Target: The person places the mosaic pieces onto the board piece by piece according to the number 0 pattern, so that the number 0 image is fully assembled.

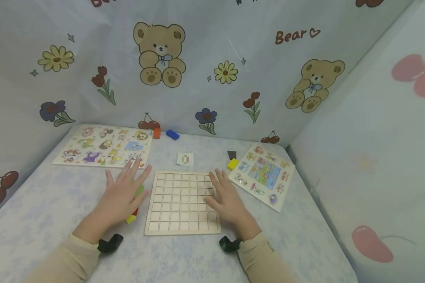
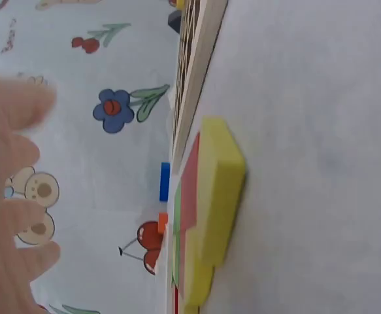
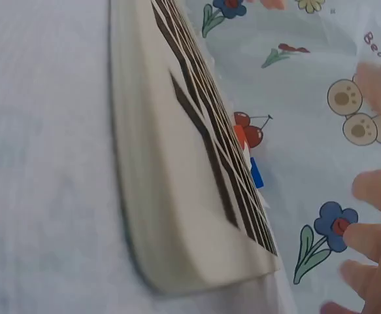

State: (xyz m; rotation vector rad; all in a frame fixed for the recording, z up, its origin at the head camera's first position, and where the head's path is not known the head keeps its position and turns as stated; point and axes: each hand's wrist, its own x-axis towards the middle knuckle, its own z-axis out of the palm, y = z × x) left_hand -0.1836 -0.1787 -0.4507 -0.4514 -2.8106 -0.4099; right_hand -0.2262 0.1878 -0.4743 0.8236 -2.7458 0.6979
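Note:
A pale wooden board point(image 1: 182, 203) divided into a grid of square cells lies flat between the two hands. My left hand point(image 1: 122, 196) hovers left of it with fingers spread, holding nothing. Partly hidden beneath that hand are coloured blocks; a yellow block point(image 2: 219, 190) shows in the left wrist view beside red and green ones. Over the board's right edge, my right hand point(image 1: 230, 200) has its fingers extended and grips nothing. In the right wrist view, the board's rounded corner point(image 3: 197, 268) is close, with the fingers off to the right.
An animal picture board point(image 1: 102, 145) lies at the back left; another picture board point(image 1: 265, 177) sits tilted at the right. Behind the grid are an orange block point(image 1: 157, 133), a blue block point(image 1: 172, 135), a small printed paper point(image 1: 185, 159), a yellow block point(image 1: 232, 164) and a dark piece point(image 1: 231, 155).

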